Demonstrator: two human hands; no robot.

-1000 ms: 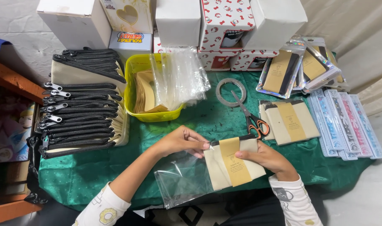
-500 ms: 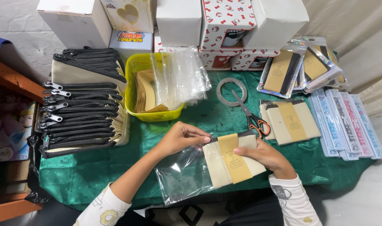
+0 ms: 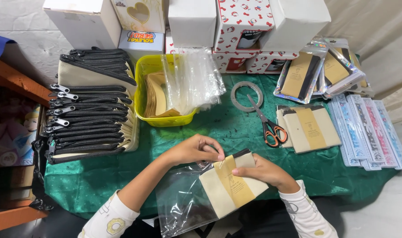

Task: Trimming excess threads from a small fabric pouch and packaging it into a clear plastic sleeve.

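Green cloth covers the worktop (image 3: 201,141), with scissors (image 3: 268,123) and a yellow tub (image 3: 143,88) behind. At its near edge, the left hand (image 3: 194,150) pinches a clear plastic sleeve (image 3: 183,202), while the right hand (image 3: 265,172) fingers grip a cream zip pouch (image 3: 229,187) partway inside it.

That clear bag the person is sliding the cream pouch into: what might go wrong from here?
The cream pouch sits only partly inside the clear bag, so the thin, limp film might bunch or tear at the mouth, which the left hand pinches. The tan paper band around the pouch could catch on the bag's edge and slide askew as the right hand pushes. The scissors lie open-bladed nearby, within a sleeve's sweep.
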